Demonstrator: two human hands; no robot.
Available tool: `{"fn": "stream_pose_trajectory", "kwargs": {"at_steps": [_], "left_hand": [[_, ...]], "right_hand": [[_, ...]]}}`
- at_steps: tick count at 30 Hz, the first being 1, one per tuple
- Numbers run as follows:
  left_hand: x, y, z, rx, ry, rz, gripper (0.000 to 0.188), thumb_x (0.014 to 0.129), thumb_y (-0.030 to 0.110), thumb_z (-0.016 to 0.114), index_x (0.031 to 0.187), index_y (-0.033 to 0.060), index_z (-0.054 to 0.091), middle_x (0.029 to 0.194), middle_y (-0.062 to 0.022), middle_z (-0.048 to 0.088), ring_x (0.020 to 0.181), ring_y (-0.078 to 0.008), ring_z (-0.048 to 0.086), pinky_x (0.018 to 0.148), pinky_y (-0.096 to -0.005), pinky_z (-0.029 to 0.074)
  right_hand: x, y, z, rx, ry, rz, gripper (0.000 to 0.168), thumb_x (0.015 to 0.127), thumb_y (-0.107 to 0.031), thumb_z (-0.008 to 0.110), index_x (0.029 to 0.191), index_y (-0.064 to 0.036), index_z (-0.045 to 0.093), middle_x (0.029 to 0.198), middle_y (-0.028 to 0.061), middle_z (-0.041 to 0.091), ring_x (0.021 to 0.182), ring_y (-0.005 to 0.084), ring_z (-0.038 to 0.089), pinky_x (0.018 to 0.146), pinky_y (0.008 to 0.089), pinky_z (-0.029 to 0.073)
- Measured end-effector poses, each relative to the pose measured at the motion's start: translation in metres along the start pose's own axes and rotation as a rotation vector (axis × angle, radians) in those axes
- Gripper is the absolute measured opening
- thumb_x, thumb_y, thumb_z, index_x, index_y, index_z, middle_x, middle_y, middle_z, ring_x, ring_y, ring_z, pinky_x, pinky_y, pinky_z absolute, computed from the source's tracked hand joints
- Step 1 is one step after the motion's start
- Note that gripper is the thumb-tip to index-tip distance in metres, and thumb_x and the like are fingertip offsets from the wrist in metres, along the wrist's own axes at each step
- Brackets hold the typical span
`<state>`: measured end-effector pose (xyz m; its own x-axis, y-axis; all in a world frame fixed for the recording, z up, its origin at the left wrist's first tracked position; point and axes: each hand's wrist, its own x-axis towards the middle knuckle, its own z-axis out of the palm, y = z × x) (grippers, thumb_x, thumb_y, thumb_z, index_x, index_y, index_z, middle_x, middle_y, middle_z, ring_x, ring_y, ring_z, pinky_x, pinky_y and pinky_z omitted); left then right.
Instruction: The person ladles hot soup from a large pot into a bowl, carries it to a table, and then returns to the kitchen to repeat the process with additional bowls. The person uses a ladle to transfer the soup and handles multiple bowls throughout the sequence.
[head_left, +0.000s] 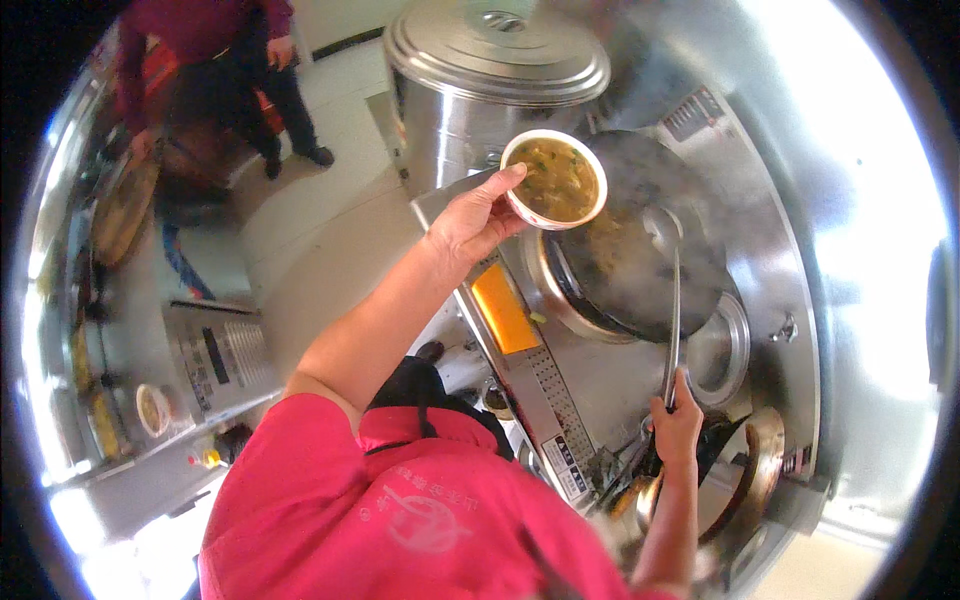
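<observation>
My left hand (484, 214) grips a white bowl (553, 223) by its side, thumb over the rim. Brown soup (555, 180) with bits of green fills the bowl almost to the top. It is held up near the left edge of a large black wok (637, 300). My right hand (677, 427) is closed around the handle of a long metal ladle (675, 315). The ladle's bowl end is over the wok, partly blurred by steam. Whether it touches the food in the wok (607, 232), I cannot tell.
Behind the wok stands a big lidded steel pot (465, 120). A yellow-orange block (504, 307) lies on the stove's front edge (551, 390). Beside the wok is a round metal ring (739, 337); another wok (765, 457) sits nearer. At far left, a person (217, 67) stands by a counter.
</observation>
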<state>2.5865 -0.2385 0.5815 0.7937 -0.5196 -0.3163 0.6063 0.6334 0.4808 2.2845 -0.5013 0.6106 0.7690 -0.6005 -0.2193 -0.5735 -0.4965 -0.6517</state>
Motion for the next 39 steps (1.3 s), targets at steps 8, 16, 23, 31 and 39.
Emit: {"fn": "stream_pose_trajectory", "kwargs": {"at_steps": [8,16,23,31,39], "left_hand": [[-0.082,0.016,-0.045,-0.041,0.118,0.151,0.042,0.089,0.024,0.067,0.12,-0.0002,0.053,0.117,-0.0137,0.06,0.108,-0.024,0.06,0.097,-0.039,0.052],[-0.18,0.031,-0.099,-0.133,0.168,0.343,0.041,0.09,0.026,0.066,0.12,0.0009,0.055,0.118,-0.0114,0.061,0.109,-0.0221,0.06,0.099,-0.0388,0.049],[-0.271,0.053,-0.135,-0.202,0.273,0.388,0.038,0.087,0.027,0.07,0.115,0.0033,0.061,0.112,-0.0081,0.064,0.099,-0.0173,0.063,0.092,-0.0314,0.05],[-0.387,0.085,-0.21,-0.239,0.403,0.54,0.048,0.089,0.03,0.067,0.123,-0.0028,0.056,0.115,-0.0103,0.063,0.104,-0.0172,0.061,0.094,-0.0328,0.047],[-0.487,0.125,-0.274,-0.29,0.465,0.718,0.043,0.089,0.031,0.067,0.117,-0.0015,0.058,0.11,-0.0088,0.064,0.101,-0.0169,0.062,0.094,-0.0332,0.047]], "right_hand": [[0.013,0.009,0.002,-0.77,-0.104,-0.042,0.055,0.081,-0.017,0.068,0.133,-0.009,0.052,0.123,0.0198,0.056,0.105,0.0379,0.057,0.091,0.0448,0.045],[0.016,-0.113,0.11,0.29,-0.586,-0.337,0.039,0.092,-0.019,0.062,0.126,-0.001,0.055,0.117,0.0118,0.061,0.098,0.021,0.061,0.086,0.0314,0.049],[-0.05,-0.221,0.237,0.755,-1.155,-0.227,0.072,0.093,-0.035,0.06,0.145,-0.002,0.023,0.119,0.0218,0.058,0.098,0.0251,0.064,0.084,0.0306,0.053],[-0.148,-0.28,0.338,0.677,-1.398,-0.155,0.05,0.097,-0.031,0.053,0.138,-0.007,0.036,0.117,0.0173,0.061,0.097,0.0272,0.067,0.076,0.0307,0.058],[-0.248,-0.344,0.42,0.557,-1.513,-0.217,0.046,0.094,-0.016,0.052,0.135,-0.002,0.038,0.121,0.0159,0.058,0.097,0.0274,0.067,0.077,0.0311,0.059]]}}
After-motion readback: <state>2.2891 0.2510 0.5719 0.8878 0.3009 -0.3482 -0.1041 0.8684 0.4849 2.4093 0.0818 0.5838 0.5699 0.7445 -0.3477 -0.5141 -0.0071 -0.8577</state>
